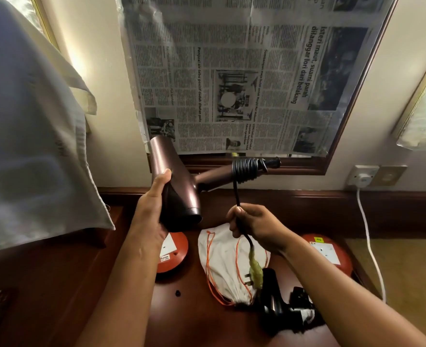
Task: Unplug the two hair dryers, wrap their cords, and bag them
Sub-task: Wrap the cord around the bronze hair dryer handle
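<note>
My left hand (154,211) grips the barrel of a bronze hair dryer (166,171), held up above the wooden table (56,284). Its black cord (247,170) is coiled in several turns round the handle. My right hand (254,226) pinches the loose end of that cord, and the yellowish plug (254,271) dangles below it. On the table lies a white drawstring bag (225,266) with orange strings. A second, black hair dryer (273,296) lies to the right of the bag, partly hidden by my right forearm.
Two red cable reels (174,256) (329,254) sit on the table either side of the bag. A white plug and cable (362,181) hang from a wall socket at right. A newspaper-covered mirror (232,83) is behind. A pale cloth (31,134) hangs at left.
</note>
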Demonstrator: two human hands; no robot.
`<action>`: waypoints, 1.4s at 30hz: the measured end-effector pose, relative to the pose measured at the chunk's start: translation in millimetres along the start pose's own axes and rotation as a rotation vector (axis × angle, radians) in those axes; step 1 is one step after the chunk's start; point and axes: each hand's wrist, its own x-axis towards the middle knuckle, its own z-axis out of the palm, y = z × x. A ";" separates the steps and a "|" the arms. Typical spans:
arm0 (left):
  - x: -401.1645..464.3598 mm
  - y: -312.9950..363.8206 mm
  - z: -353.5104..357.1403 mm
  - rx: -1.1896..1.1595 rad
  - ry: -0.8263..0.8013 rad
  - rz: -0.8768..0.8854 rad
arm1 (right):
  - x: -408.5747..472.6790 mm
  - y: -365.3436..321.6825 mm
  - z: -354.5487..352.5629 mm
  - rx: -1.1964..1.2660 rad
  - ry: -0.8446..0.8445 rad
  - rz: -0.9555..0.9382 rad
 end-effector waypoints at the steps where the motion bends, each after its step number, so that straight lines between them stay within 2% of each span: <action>1: -0.4 0.3 0.0 0.006 -0.011 0.004 | 1.1 -1.1 -3.9 -0.053 0.003 -0.009; 7: -0.3 7.5 -6.6 0.011 -0.119 -0.058 | 9.3 -10.6 -12.5 -0.336 0.028 0.087; 9: 0.4 12.4 -9.8 0.051 -0.126 -0.058 | 11.7 -13.8 -18.6 -0.443 0.037 0.023; 11: 1.7 16.8 -13.0 0.098 -0.136 -0.045 | 13.8 -18.3 -28.6 -0.496 0.029 -0.025; 15: 1.1 24.7 -14.7 0.182 -0.165 -0.040 | 19.8 -38.1 -52.0 -0.636 0.124 0.018; 19: -1.0 25.5 -7.0 0.220 -0.210 -0.041 | 33.2 -73.7 -75.3 -0.697 0.086 0.098; 22: 0.7 28.1 -6.1 0.233 -0.222 -0.065 | 40.8 -91.0 -82.2 -0.972 0.068 0.018; 25: 1.4 29.6 -10.4 0.232 -0.234 -0.111 | 35.4 -106.0 -88.7 -1.280 0.145 -0.119; 27: -0.6 29.0 -10.4 0.227 -0.255 -0.107 | 35.6 -111.2 -96.1 -1.400 0.200 -0.143; 31: -2.2 29.1 -7.1 0.202 -0.269 -0.099 | 30.6 -128.5 -95.8 -1.379 0.143 -0.190; 34: 0.3 30.1 -5.0 0.296 -0.265 -0.070 | 28.1 -136.1 -92.7 -1.305 0.056 -0.190; 38: -1.4 29.5 -1.9 0.388 -0.271 0.017 | 24.6 -139.7 -87.1 -1.273 0.002 -0.168; 42: -3.3 28.6 4.7 0.474 -0.199 0.118 | 22.2 -141.1 -79.3 -1.299 -0.022 -0.180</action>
